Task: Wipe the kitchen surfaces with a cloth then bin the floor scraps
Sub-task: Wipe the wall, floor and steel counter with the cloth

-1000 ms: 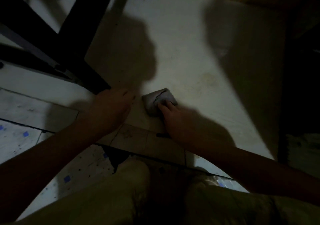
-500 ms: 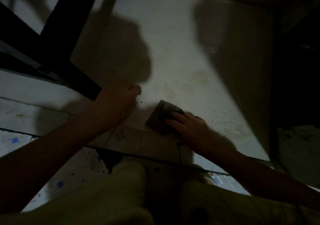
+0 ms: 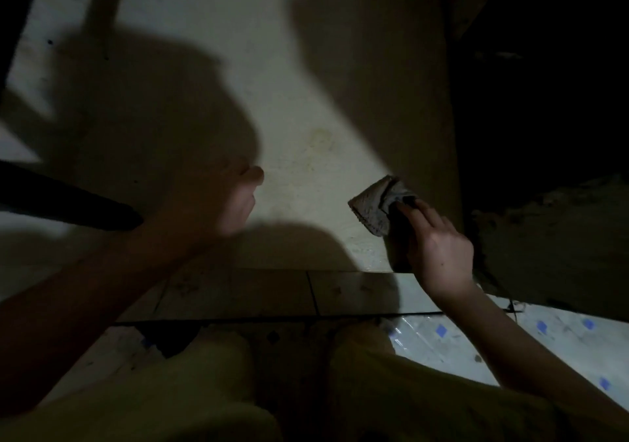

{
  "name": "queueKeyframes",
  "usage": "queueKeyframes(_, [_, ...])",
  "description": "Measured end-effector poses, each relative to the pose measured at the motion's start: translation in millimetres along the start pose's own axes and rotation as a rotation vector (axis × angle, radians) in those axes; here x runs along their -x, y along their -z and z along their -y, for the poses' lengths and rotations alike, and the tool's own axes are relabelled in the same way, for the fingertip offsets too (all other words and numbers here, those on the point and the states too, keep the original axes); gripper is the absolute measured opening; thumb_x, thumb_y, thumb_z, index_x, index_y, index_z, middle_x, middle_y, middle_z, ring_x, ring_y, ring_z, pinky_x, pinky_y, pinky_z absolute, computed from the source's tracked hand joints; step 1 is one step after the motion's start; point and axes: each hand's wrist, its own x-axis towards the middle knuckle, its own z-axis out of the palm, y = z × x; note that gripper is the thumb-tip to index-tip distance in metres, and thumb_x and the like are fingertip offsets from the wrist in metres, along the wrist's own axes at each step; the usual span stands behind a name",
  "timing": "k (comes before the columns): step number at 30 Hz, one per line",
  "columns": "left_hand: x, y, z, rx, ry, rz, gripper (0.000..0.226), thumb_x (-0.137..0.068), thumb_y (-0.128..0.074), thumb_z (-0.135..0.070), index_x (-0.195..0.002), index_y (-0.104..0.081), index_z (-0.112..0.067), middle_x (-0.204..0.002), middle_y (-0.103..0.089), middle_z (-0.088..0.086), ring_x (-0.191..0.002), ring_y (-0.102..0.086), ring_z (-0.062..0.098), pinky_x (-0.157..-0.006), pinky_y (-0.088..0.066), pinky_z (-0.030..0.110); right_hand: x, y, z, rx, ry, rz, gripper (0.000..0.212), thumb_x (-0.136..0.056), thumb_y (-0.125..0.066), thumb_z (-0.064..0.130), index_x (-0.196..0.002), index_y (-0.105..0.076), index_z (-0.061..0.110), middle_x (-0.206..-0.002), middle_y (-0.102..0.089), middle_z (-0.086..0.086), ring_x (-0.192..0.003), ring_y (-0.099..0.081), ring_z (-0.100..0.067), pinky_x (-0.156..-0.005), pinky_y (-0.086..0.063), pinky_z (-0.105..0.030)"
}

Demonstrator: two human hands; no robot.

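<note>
Both on pale surface (image 3: 323, 101): right grip (image 3: 439, 251) straight-fingered atop cloth (image 3: 371, 207); left grip (image 3: 211, 203) unclear, beside dark bar (image 3: 68, 200).

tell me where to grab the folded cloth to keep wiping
Probably the bunched right end of the cloth, from above on the near right, where the right hand presses it. It lies folded flat, so its edges offer little to pinch.

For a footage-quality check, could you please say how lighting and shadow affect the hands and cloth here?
Head view: dim overall; the cloth and right hand catch a lit patch, the left hand lies in shadow, softly blurred, and the right edge is nearly black.
</note>
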Motion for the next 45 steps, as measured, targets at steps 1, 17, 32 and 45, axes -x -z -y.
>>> queueKeyframes(1, [0.0, 2.9, -1.9, -0.023, -0.021, 0.017, 0.016, -0.079, -0.061, 0.0, -0.093, -0.065, 0.008, -0.086, -0.063, 0.028, -0.077, -0.061, 0.043, -0.071, -0.053, 0.052, 1.1, 0.4, 1.0, -0.023, -0.017, -0.033, 0.054, -0.083, -0.063, 0.01, -0.135, -0.048, 0.016, -0.135, -0.053, -0.012, -0.1, -0.061, -0.037, -0.065, -0.055, -0.044])
queueKeyframes(17, [-12.1, -43.7, 19.2, 0.174, -0.029, -0.105, 0.029, -0.08, -0.027, -0.028, -0.098, -0.046, -0.015, -0.069, -0.057, 0.021, -0.058, -0.058, 0.037, -0.061, -0.053, 0.049, -28.7, -3.3, 39.4, -0.052, -0.05, 0.125, 0.06, -0.084, -0.057, 0.049, -0.137, -0.033, 0.037, -0.139, -0.039, -0.002, -0.119, -0.041, -0.032, -0.084, -0.047, -0.042])
queueKeyframes(32, [-9.2, -7.0, -2.0, -0.013, -0.118, -0.061, 0.02, -0.066, -0.056, -0.001, -0.079, -0.067, 0.009, -0.067, -0.061, 0.026, -0.053, -0.059, 0.04, -0.057, -0.052, 0.047, -29.6, -3.4, 9.0, -0.077, -0.321, 0.019, 0.045, -0.089, -0.053, 0.025, -0.132, -0.043, 0.031, -0.126, -0.049, -0.01, -0.104, -0.053, -0.037, -0.069, -0.05, -0.042])
queueKeyframes(45, [-11.4, -15.9, -1.0, 0.025, -0.095, -0.066, 0.027, -0.078, -0.043, -0.016, -0.086, -0.064, 0.0, -0.073, -0.061, 0.021, -0.063, -0.061, 0.037, -0.064, -0.053, 0.049, 3.2, -26.0, 66.4, -0.13, 0.169, 0.189, 0.069, -0.079, -0.067, 0.028, -0.138, -0.032, 0.035, -0.15, -0.026, -0.005, -0.129, -0.031, -0.032, -0.085, -0.048, -0.051])
